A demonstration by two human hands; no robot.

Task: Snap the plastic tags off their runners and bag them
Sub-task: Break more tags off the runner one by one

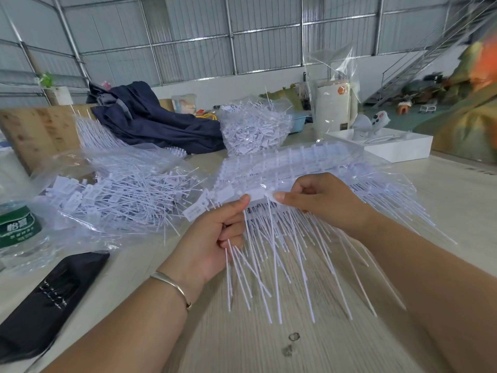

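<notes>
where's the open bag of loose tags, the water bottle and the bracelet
open bag of loose tags [113, 195], head view, on the heap of tags inside the clear plastic
water bottle [18, 224], head view, on its green label
bracelet [172, 286], head view, on the band across the left wrist

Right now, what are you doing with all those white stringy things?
A person is breaking white plastic tags off a runner strip. The left hand holds a bunch of loose tags, their thin tails fanning down over the table. The right hand pinches the strip beside the left thumb. More strips lie behind, and an open clear bag of finished tags sits to the left.
</notes>
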